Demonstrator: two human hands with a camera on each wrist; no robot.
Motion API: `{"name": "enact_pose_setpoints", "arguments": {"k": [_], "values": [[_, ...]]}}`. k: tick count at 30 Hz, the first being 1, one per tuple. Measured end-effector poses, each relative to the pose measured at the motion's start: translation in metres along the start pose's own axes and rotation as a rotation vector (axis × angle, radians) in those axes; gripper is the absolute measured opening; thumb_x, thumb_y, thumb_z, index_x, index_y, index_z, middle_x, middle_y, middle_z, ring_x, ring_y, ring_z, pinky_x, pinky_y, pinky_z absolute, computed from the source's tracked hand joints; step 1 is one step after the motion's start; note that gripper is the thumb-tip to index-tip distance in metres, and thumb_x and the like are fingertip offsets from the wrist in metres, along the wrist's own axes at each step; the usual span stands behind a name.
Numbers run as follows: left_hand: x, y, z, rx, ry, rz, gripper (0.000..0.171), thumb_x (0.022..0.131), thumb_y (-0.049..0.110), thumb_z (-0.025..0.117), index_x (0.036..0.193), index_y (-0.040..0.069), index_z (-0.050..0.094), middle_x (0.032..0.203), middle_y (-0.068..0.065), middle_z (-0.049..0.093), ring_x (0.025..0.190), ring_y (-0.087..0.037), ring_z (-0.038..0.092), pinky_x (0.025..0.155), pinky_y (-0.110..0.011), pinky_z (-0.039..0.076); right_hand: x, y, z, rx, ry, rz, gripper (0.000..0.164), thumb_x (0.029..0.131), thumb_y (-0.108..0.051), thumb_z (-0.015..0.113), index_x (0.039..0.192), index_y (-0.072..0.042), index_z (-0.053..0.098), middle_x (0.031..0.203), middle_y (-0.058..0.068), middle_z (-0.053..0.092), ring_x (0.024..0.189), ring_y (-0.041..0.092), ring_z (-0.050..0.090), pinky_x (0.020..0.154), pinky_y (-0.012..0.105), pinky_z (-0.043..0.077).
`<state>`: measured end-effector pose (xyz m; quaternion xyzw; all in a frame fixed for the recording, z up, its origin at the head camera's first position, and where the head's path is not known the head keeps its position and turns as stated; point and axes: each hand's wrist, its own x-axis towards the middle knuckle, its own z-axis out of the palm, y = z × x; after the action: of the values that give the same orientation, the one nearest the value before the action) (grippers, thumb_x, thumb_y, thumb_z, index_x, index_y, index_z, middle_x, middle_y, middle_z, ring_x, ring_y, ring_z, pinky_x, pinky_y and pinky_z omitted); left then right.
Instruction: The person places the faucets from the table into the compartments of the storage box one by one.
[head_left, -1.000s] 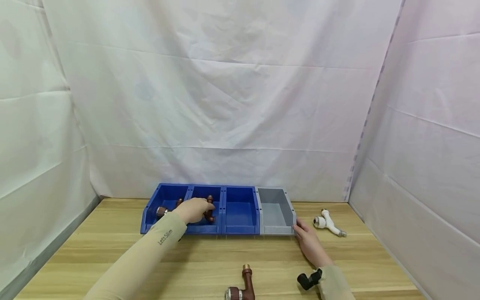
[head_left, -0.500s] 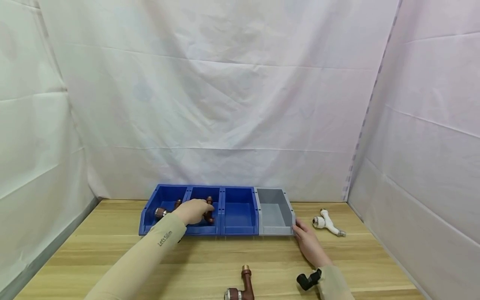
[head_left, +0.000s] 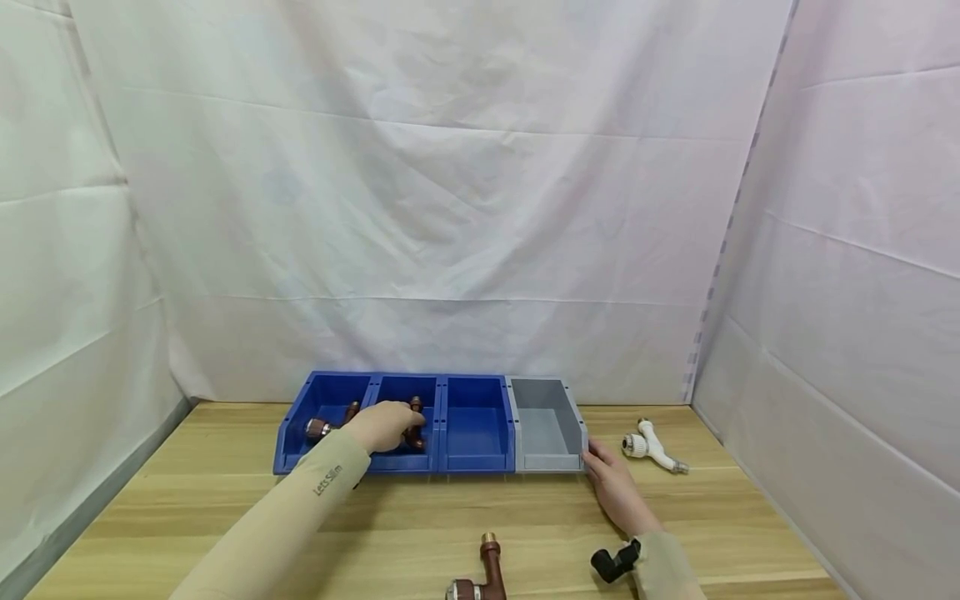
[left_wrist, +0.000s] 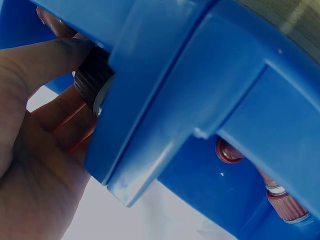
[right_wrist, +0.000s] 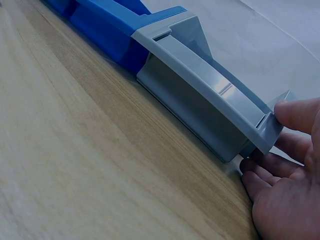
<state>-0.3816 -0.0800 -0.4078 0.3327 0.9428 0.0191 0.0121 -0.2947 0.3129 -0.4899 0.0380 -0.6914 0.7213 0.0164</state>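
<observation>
Brown fitting (head_left: 415, 438) pinched in left hand (head_left: 380, 426), collar (left_wrist: 92, 76) left-wrist view only, right hand (head_left: 617, 489) gripping grey bin (head_left: 550, 462)

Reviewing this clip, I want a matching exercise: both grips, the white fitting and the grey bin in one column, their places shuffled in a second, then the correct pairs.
Column one
1. left grip
2. right grip
3. white fitting
4. grey bin

Column two
A. lying on the wooden table, to the right of all the bins
B. last in the row, at its right end
C. on a brown fitting in the second bin from the left
D. at the front right corner of item 4

Pairs: 1-C, 2-D, 3-A, 4-B
</observation>
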Motion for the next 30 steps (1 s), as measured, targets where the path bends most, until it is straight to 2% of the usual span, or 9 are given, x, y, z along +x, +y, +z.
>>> {"name": "enact_pose_setpoints", "arguments": {"k": [6, 14, 23, 30], "values": [[-0.0003, 0.0004, 0.0015, 0.0, 0.002, 0.003, 0.045, 0.086, -0.014, 0.061, 0.123, 0.012, 0.067, 0.12, -0.009, 0.066, 0.114, -0.027, 0.059, 0.094, -0.041, 0.048, 0.0006, -0.0009, 0.0009, 0.003, 0.015, 0.013, 0.056, 0.105, -0.01, 0.039, 0.15, 0.01, 0.013, 0.157, 0.025, 0.012, 0.144, 0.031, 0.012, 0.114, 0.039, 0.016], [0.0006, 0.001, 0.0019, 0.01, -0.009, 0.005, 0.043, 0.087, -0.013, 0.061, 0.122, 0.011, 0.067, 0.119, -0.009, 0.066, 0.113, -0.027, 0.06, 0.093, -0.04, 0.049, -0.0005, -0.0032, 0.0021, 0.016, 0.001, -0.002, 0.058, 0.104, -0.01, 0.041, 0.149, 0.012, 0.012, 0.156, 0.028, 0.011, 0.144, 0.033, 0.01, 0.115, 0.042, 0.013], [0.0031, -0.0015, 0.0061, 0.021, 0.01, 0.027, 0.041, 0.086, -0.012, 0.063, 0.118, 0.013, 0.07, 0.114, -0.007, 0.068, 0.108, -0.025, 0.062, 0.09, -0.039, 0.051, -0.0025, -0.0042, 0.0013, 0.009, 0.004, -0.004, 0.057, 0.104, -0.011, 0.041, 0.15, 0.011, 0.014, 0.156, 0.026, 0.013, 0.144, 0.032, 0.012, 0.115, 0.043, 0.014], [0.0012, -0.0018, 0.0058, 0.003, 0.012, 0.04, 0.042, 0.085, -0.014, 0.063, 0.116, 0.014, 0.07, 0.111, -0.006, 0.069, 0.106, -0.026, 0.063, 0.088, -0.04, 0.052, -0.0019, -0.0034, 0.0012, -0.003, 0.022, -0.008, 0.056, 0.104, -0.013, 0.043, 0.149, 0.01, 0.019, 0.155, 0.026, 0.018, 0.143, 0.033, 0.017, 0.111, 0.029, 0.025]]}}
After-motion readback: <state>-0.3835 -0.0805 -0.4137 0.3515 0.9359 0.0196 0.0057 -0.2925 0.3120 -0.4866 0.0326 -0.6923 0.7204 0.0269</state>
